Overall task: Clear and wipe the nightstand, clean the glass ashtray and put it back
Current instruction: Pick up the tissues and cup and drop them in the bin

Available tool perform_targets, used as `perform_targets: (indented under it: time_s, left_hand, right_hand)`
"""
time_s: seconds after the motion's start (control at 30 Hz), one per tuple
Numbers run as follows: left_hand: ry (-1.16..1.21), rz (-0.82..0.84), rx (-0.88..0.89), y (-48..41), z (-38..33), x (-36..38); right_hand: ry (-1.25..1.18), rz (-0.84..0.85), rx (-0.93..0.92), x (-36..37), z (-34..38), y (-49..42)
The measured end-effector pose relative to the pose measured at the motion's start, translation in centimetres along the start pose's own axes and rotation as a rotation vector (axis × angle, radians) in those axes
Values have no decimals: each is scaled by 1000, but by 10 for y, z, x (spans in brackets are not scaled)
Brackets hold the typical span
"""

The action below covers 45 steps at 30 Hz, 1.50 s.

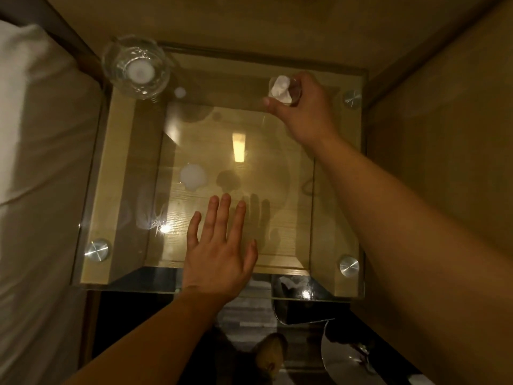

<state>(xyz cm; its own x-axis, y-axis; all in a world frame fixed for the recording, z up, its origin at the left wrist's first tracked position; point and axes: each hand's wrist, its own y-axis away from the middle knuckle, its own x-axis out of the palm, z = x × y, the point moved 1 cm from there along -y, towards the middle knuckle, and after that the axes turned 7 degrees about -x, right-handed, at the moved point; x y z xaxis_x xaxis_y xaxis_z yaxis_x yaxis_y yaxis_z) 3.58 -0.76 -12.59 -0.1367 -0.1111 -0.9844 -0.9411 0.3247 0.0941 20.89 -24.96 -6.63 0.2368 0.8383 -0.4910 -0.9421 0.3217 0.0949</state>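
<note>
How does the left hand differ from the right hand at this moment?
The left hand is spread open, fingers straight, holding nothing; the right hand curls round a small clear glass. The left is near the front edge of the nightstand, the right near its far side. Both are bare.

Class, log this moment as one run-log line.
right hand: grips small clear cup with white wad, far right | left hand: open, over glass top near front | glass ashtray: far-left corner, untouched

White bedding (pixel 36 162) left, wooden panel (pixel 444 120) right.
</note>
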Motion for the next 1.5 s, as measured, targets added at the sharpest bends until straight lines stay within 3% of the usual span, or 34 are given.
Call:
perform_targets:
  time_s: [0.3,0.77,1.2,1.37,1.5]
  left_hand:
    - [21,29,-8,-1,-3,-10]
    - [33,-9,-9,0,-2,-5]
    - [39,-59,-12,1,-2,-2]
    - [46,-51,-1,1,-2,-3]
    - [35,10,13,1,-5,-10]
  right_hand:
    - [48,-45,-11,-58,2,119]
    - [-34,-240,455,-109,-72,400]
    - [146,-59,631,-10,-203,419]
    - [121,-80,735,-16,-211,429]
    - [102,-143,691,-38,-186,437]
